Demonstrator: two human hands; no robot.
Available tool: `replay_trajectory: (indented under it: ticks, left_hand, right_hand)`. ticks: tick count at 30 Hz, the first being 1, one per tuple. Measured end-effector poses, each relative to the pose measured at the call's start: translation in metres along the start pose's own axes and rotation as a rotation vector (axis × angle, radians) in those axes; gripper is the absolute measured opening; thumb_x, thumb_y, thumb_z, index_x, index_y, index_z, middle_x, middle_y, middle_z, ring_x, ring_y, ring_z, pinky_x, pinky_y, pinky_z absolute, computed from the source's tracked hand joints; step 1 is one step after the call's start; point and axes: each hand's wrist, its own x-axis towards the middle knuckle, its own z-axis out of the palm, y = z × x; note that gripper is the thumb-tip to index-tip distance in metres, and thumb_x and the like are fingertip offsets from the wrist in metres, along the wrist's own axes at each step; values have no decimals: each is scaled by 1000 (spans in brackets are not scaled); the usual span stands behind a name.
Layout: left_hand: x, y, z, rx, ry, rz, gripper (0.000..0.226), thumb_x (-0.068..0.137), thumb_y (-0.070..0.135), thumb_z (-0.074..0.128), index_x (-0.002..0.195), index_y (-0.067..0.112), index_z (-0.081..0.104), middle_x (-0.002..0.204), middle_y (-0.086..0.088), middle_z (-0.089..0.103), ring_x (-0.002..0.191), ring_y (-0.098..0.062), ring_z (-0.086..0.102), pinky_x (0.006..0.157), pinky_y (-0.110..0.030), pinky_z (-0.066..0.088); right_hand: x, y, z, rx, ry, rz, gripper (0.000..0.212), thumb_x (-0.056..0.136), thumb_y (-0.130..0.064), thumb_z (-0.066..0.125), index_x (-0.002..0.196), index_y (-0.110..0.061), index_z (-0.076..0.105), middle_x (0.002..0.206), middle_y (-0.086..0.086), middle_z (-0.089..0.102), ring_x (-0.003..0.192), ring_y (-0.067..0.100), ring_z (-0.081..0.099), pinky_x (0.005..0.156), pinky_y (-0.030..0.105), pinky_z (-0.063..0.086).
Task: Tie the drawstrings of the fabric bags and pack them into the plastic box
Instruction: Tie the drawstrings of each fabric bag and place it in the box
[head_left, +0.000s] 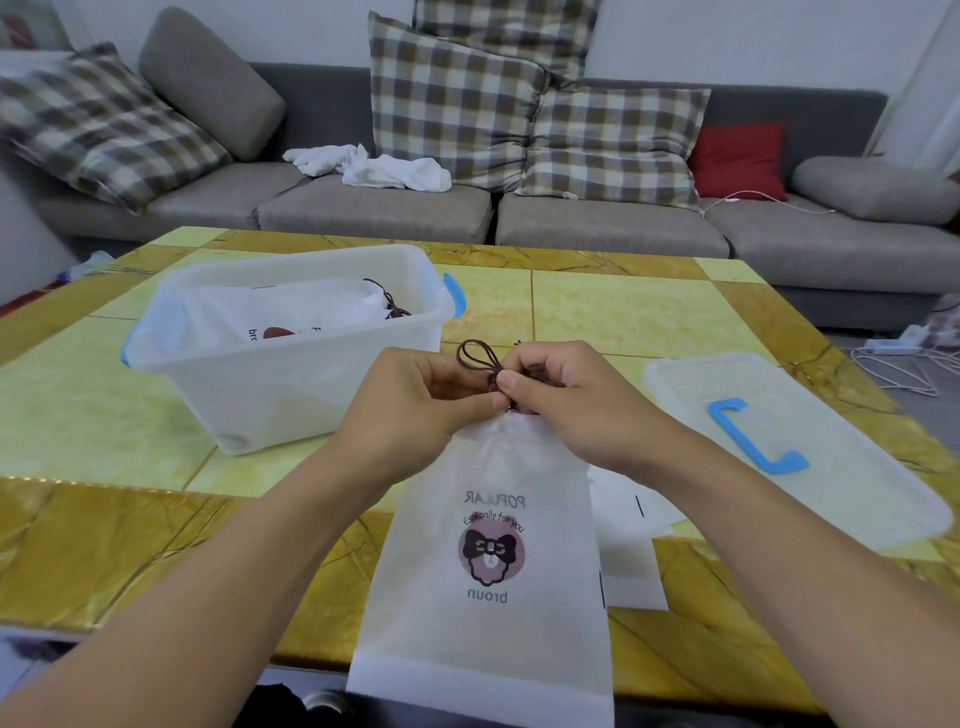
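White fabric bag (493, 561), neck gathered, on the table's (130, 545) near edge.
Left hand (415, 400) and right hand (566, 400), fingers curled, pinch its brown drawstring (475, 358); plastic box (280, 343) far left.

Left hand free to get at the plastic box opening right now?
Probably not yet: the left hand is pinching the drawstring of the fabric bag along with the right hand. The path itself looks clear; the plastic box sits open, lid off.
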Motion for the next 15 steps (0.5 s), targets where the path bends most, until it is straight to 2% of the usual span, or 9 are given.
replay_trajectory:
  ticks: [2, 4, 6, 8, 11, 13, 15]
  left_hand:
    - [1, -4, 0, -8, -10, -36, 11, 81, 4, 79, 91, 8, 80, 86, -4, 79, 77, -9, 71, 76, -21, 57]
    - [2, -5, -2, -39, -30, -81, 9, 81, 7, 79, 90, 8, 80, 88, -6, 79, 77, -11, 70, 78, -25, 56]
    - [5, -6, -5, -57, -42, -110, 8, 81, 9, 79, 88, 7, 80, 89, -9, 78, 77, -13, 68, 76, -25, 54]
    - [5, -6, -6, -77, -48, -118, 9, 82, 11, 78, 87, 5, 80, 89, -12, 77, 75, -13, 66, 72, -22, 53]
    - [4, -5, -3, -88, -32, -107, 11, 84, 13, 77, 88, 3, 79, 90, -15, 76, 74, -12, 65, 68, -18, 51]
    - [3, -4, 0, -115, -13, -118, 13, 87, 14, 74, 90, 2, 77, 89, -15, 76, 75, -12, 65, 71, -20, 51]
    - [5, -4, 2, -220, -26, -186, 22, 90, 16, 70, 98, -4, 74, 100, -21, 74, 83, -20, 64, 82, -30, 49]
  right_hand:
    - [0, 2, 0, 19, -13, -2, 24, 101, -12, 57, 80, -4, 65, 67, 2, 49, 67, 18, 37, 63, 31, 29]
    - [0, 4, -1, 30, -1, -14, 22, 99, -13, 60, 80, -3, 66, 69, 3, 51, 67, 18, 39, 66, 31, 31]
    - [0, 5, -1, -38, 33, -46, 20, 97, -15, 62, 79, -8, 67, 67, 0, 52, 63, 12, 40, 62, 28, 33]
    - [0, 4, -1, -173, 70, -87, 20, 96, -15, 63, 77, -10, 65, 61, -5, 49, 55, 6, 37, 55, 19, 31]
    - [0, 5, -4, -286, 90, -121, 24, 97, -14, 61, 73, -11, 59, 57, -8, 45, 53, 8, 36, 52, 18, 30]
    - [0, 4, -5, -311, 107, -124, 25, 97, -15, 60, 72, -11, 57, 58, -6, 45, 52, 9, 35, 51, 19, 29]
    - [2, 3, -4, -322, 121, -125, 25, 98, -16, 59, 74, -9, 59, 58, -4, 46, 52, 9, 35, 51, 19, 29]
